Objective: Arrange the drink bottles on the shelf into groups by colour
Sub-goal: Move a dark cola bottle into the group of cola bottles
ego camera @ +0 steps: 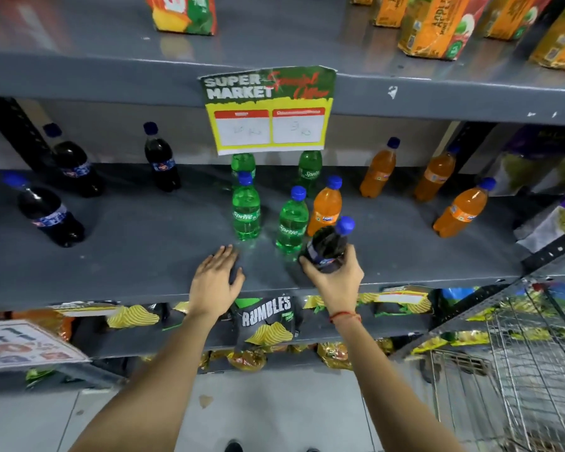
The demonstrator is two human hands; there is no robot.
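Observation:
My right hand (335,278) grips a dark cola bottle (330,244) with a blue cap, tilted at the front of the grey shelf (144,256). My left hand (217,277) lies flat and open on the shelf, just in front of a green Sprite bottle (246,210). Three dark cola bottles (49,216) stand on the left. Several green Sprite bottles (292,223) stand in the middle. An orange Fanta bottle (327,207) stands among the green ones, right behind the held bottle. Three more orange bottles (460,213) stand on the right.
A supermarket price sign (268,109) hangs from the shelf above and hides the tops of the rear green bottles. Juice cartons (434,27) stand on the upper shelf. Chip bags (265,324) fill the shelf below. A wire trolley (519,353) stands at the lower right.

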